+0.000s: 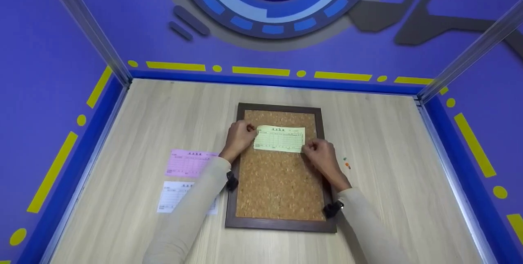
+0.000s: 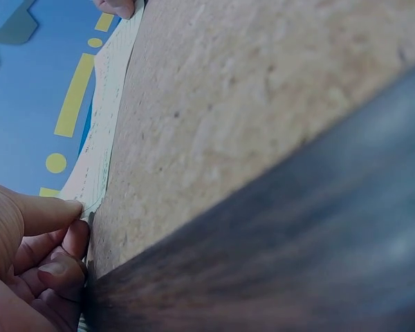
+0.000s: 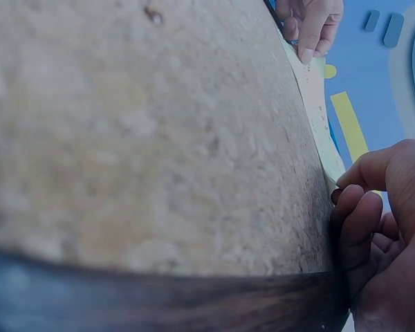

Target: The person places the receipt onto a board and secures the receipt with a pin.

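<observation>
From my station I see the pale-green rectangular printed paper slip over the upper half of the dark-framed brown corkboard, long axis crosswise between both hands. Left hand pinches its left edge; right hand, equally near, pinches its lower right corner.

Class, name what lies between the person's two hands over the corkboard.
A green printed slip, its opposite ends held by the left hand and the right hand, as the head view shows.

Tbl has corkbd, pink slip, wht slip & sm. bits.
</observation>
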The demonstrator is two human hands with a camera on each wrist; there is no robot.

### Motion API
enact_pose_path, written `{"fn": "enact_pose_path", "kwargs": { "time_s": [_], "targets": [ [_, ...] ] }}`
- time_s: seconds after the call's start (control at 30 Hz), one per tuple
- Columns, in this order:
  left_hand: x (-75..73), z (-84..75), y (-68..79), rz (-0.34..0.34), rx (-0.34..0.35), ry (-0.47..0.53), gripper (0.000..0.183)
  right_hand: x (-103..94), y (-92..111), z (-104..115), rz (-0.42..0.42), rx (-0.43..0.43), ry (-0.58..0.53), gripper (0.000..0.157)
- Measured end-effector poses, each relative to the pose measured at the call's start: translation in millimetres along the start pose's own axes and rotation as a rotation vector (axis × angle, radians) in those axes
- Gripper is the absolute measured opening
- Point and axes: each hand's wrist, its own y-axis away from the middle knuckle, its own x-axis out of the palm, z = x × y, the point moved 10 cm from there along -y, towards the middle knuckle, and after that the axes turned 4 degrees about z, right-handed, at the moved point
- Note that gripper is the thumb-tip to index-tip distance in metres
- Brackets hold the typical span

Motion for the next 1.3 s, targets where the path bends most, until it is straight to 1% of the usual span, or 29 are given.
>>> {"fn": "enact_pose_path", "kwargs": {
  "time_s": [0.13,0.33,0.5,0.77,0.97,1.03,1.17,1.23,1.3],
  "targets": [
    [0.0,-0.2,-0.2,-0.008,0.01,-0.002,0.007,-0.9,0,0,-0.006,-0.003,0.005,0.01],
    [1.0,-0.7,0.2,-0.002,-0.01,-0.032,0.007,-0.8,0,2,-0.011,-0.036,0.027,0.013],
    [1.0,-1.7,0.9,0.001,-0.015,-0.034,0.007,0.1,0,2,-0.008,-0.027,0.028,0.013],
    [-0.3,-3.4,1.0,-0.016,-0.01,-0.046,0.006,-0.4,0,4,-0.018,-0.036,0.042,0.014],
    [-4.6,-12.3,4.9,-0.023,-0.001,-0.05,0.007,-0.8,-1,4,-0.026,-0.046,0.045,0.014],
    [-7.4,-16.3,7.3,-0.019,-0.005,-0.036,0.007,-0.4,-1,4,-0.025,-0.046,0.044,0.014],
    [-9.5,-17.7,9.0,-0.014,-0.015,-0.004,0.007,0.5,-1,3,-0.019,-0.042,0.04,0.014],
    [-10.4,-19.2,9.7,-0.017,-0.006,-0.002,0.008,1.2,-1,3,-0.016,-0.043,0.042,0.014],
    [-13.4,-24.4,12.1,-0.015,0.014,0.009,0.009,1.1,-1,3,-0.015,-0.041,0.04,0.014]
  ]
}}
